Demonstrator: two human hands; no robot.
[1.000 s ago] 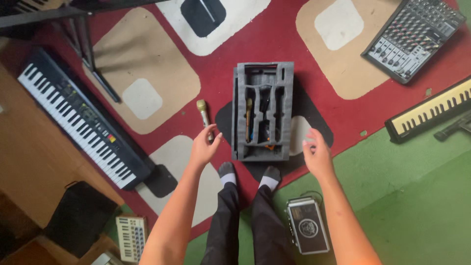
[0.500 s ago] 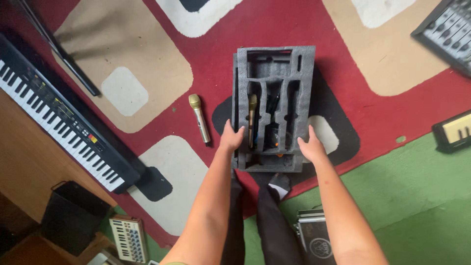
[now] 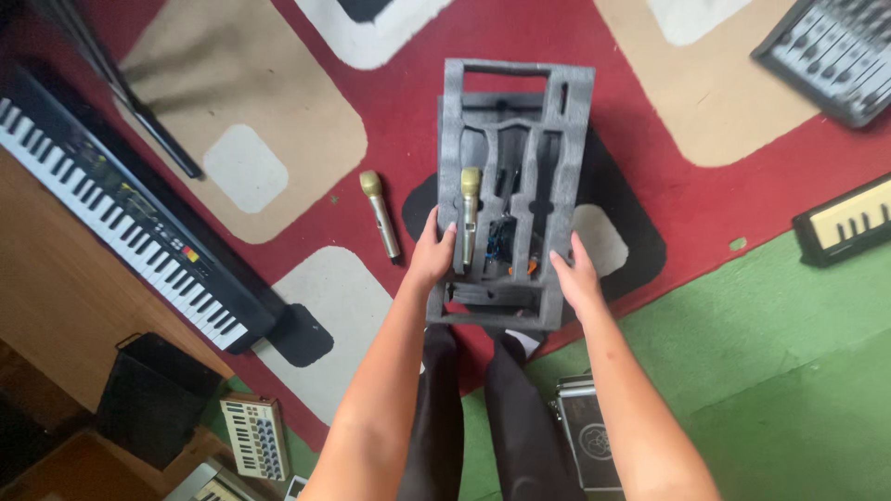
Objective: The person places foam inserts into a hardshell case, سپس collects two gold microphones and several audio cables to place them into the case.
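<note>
Both of my hands grip a grey foam insert tray [image 3: 561, 111] with shaped cut-outs and hold it up over the floor. My left hand [image 3: 432, 252] clasps its lower left side, my right hand [image 3: 575, 276] its lower right side. A gold microphone [image 3: 470, 215] lies in one of the tray's slots, just beside my left thumb. A few small dark parts sit in the slots beside it. A second gold microphone [image 3: 381, 212] lies loose on the red carpet to the left of the tray.
A black keyboard [image 3: 121, 215] lies at left, a mixer [image 3: 831, 51] at top right, a small cream keyboard [image 3: 843, 223] at right. A black bin [image 3: 153, 394], a mini keyboard [image 3: 253, 434] and a silver case [image 3: 589, 436] sit near my legs. A stand's legs [image 3: 130, 102] cross top left.
My left hand put the loose microphone down on the carpet. Both hands then took hold of the foam tray and lifted it closer to the camera.
</note>
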